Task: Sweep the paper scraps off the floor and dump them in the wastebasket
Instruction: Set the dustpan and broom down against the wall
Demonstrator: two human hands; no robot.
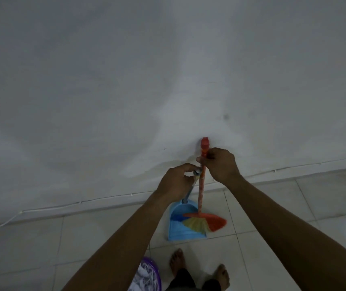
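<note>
Orange broom [201, 185] handle is passing through the curled fingers of the right hand [221, 165], while the left hand [174, 181] is gripping the handle of the blue dustpan [178, 227]. Purple wastebasket [154, 266] holding paper scraps [144, 278] is showing only partly at the bottom edge.

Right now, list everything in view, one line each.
wall: one, white, fills the upper view
floor tiles: many, white, glossy
cable: one, white, along the wall's base
broom: one, orange handle, orange, yellow and blue bristles, upright near the wall
dustpan: one, blue, grey handle, behind the bristles
wastebasket: one, purple rim, bottom edge
paper scraps: several, white, inside the wastebasket
feet: two, bare, bottom edge
left hand: grips the dustpan handle
right hand: grips the broom handle
</note>
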